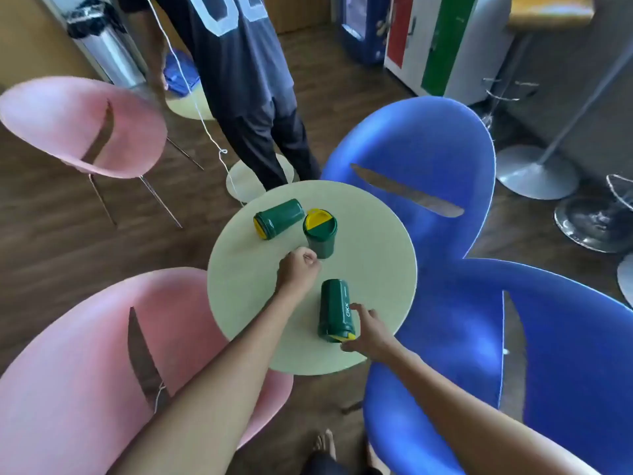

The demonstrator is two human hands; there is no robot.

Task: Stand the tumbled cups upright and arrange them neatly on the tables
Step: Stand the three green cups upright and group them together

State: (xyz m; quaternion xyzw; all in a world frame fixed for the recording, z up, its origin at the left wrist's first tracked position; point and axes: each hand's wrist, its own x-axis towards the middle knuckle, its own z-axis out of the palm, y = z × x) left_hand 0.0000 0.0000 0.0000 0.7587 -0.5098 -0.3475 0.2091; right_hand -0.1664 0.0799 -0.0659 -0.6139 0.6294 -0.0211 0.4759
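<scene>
Three dark green cups with yellow lids are on a round pale table. One cup stands upright near the middle. A second cup lies on its side at the far left, lid toward me. The third cup lies on its side near the front edge, lid end closest to me. My right hand touches this near cup at its lid end, fingers spread around it. My left hand is curled into a loose fist just in front of the upright cup, holding nothing.
Two pink chairs stand left of the table and two blue chairs right of it. A person in dark trousers stands beyond the table. A white cord hangs there. Metal stool bases sit at the right.
</scene>
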